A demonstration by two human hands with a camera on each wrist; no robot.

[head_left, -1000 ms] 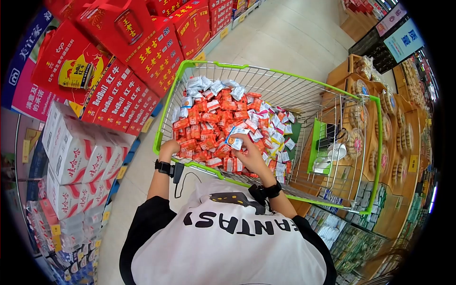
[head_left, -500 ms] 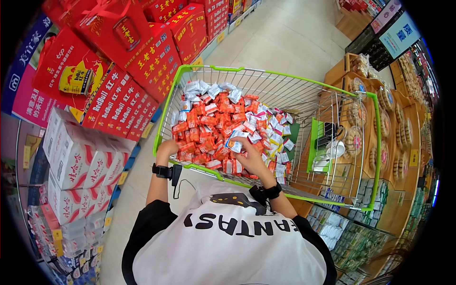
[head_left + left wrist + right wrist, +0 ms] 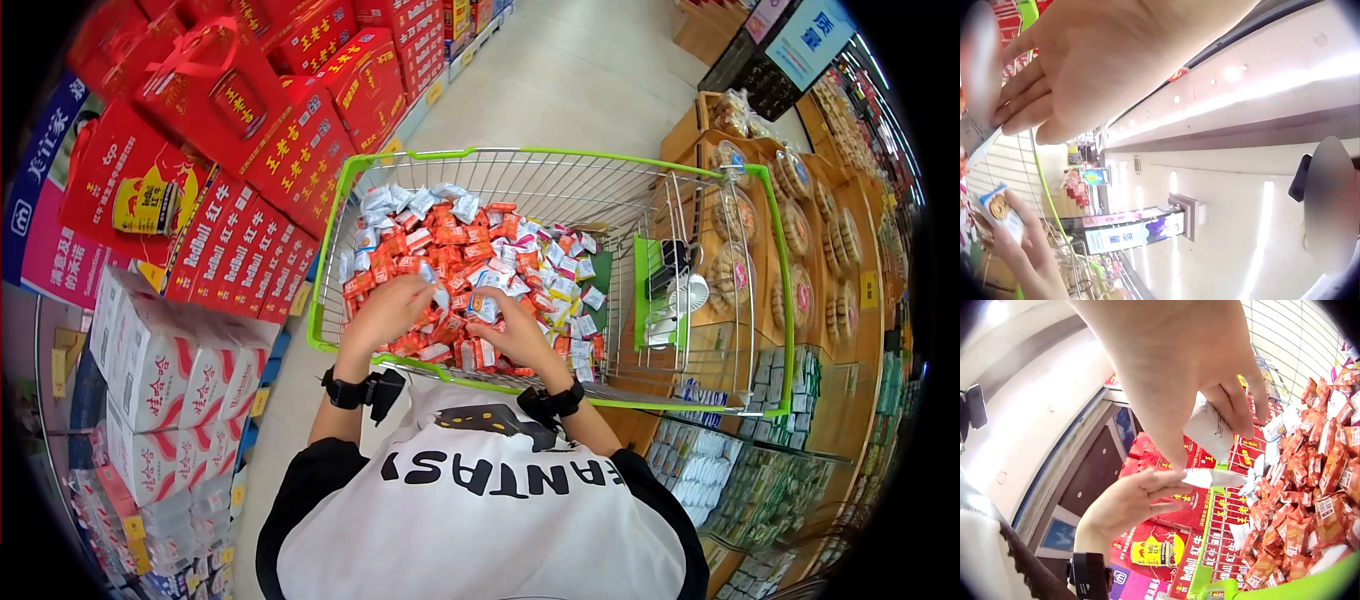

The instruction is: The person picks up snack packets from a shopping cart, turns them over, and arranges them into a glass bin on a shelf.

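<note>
My left hand (image 3: 392, 312) is over the snack pile, its fingers pinching a small white packet (image 3: 1213, 478) by one end. Close beside it, my right hand (image 3: 522, 335) grips a white and blue biscuit packet (image 3: 1004, 209) with a round biscuit printed on its front. Both hands are above the heap of small orange-red packets (image 3: 450, 240) in a green-rimmed shopping cart (image 3: 560, 160). White packets (image 3: 395, 200) lie at the far left of the heap. White and yellow packets (image 3: 575, 290) lie on its right side.
Red drink cartons (image 3: 250, 225) are stacked left of the cart, with white shrink-wrapped packs (image 3: 155, 360) nearer. Wooden shelves (image 3: 835, 270) with round tubs of biscuits stand on the right. A green flap (image 3: 640, 290) hangs inside the cart's handle end. Tiled floor (image 3: 560, 70) stretches ahead.
My left hand has come up from the near left of the pile and moved right with a white packet, close to my right hand. My right hand still holds its biscuit packet.
</note>
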